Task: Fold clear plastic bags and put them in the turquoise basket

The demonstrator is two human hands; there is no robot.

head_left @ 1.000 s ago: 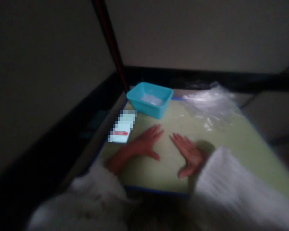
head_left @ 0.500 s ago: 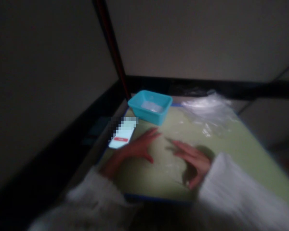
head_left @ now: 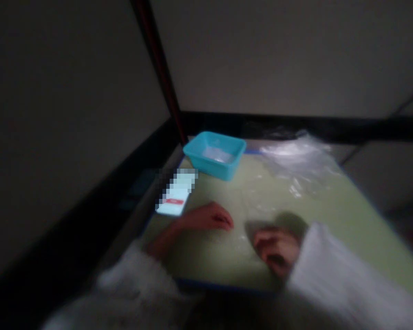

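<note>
My left hand [head_left: 216, 217] is over the near left of the yellow-green tabletop [head_left: 203, 261], its fingers curled in and closed. To its right, my right hand [head_left: 276, 247] is also closed, knuckles up, casting a dark shadow. Between and beyond the hands lies a thin clear plastic sheet or bag [head_left: 258, 201], barely visible apart from its glints. Whether either hand pinches its edge cannot be made out in the blur and dim light. A lit phone [head_left: 176, 192], partly pixelated, lies just beyond my left wrist.
A turquoise plastic basket [head_left: 209, 167] with whitish material inside stands at the back left. Crumpled clear plastic [head_left: 298, 156] is heaped at the back right. A wall [head_left: 278, 55] rises behind the blue-edged table.
Both hands have gone from spread fingers to curled, closed ones. The left fingers have drawn back towards me. The basket, phone and plastic heap have stayed in place.
</note>
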